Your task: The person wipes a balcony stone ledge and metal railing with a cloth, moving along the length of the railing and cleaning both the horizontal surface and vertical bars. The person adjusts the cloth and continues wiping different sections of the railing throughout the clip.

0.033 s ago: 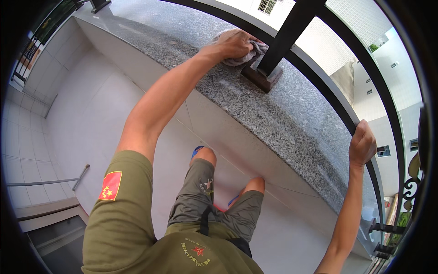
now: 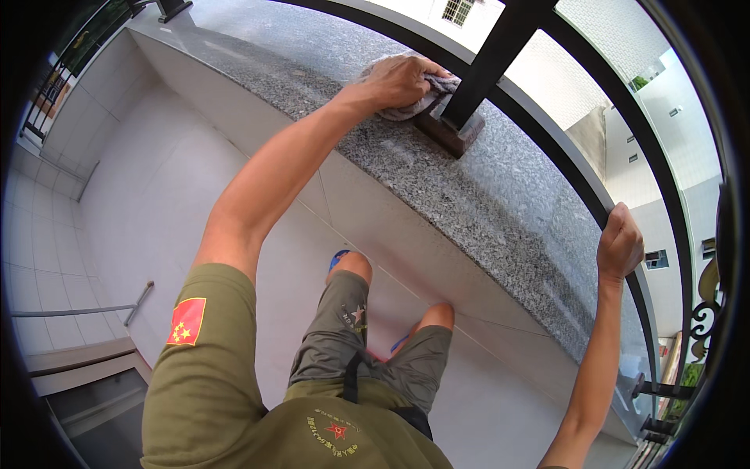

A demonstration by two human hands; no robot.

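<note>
My left hand [image 2: 397,81] is closed on a light greyish cloth [image 2: 406,112], pressing it against the speckled grey granite ledge [image 2: 484,219]. The cloth is bunched, and part of it is hidden beneath my fingers. It lies right beside the brown block-like foot [image 2: 451,135] of a black railing post [image 2: 486,70]. Over to the right, my right hand [image 2: 621,244] is wrapped around the dark curved lower rail [image 2: 574,173] of the railing.
Below the ledge runs a pale wall, then a light tiled floor [image 2: 172,184] where my feet stand in blue footwear. At left are a white tiled wall [image 2: 39,211] and a metal bar [image 2: 74,311]. Buildings [image 2: 687,141] show beyond the railing.
My left hand has shifted slightly toward me and its fingers have turned on the cloth, still beside the post foot. The right hand stays on the rail.
</note>
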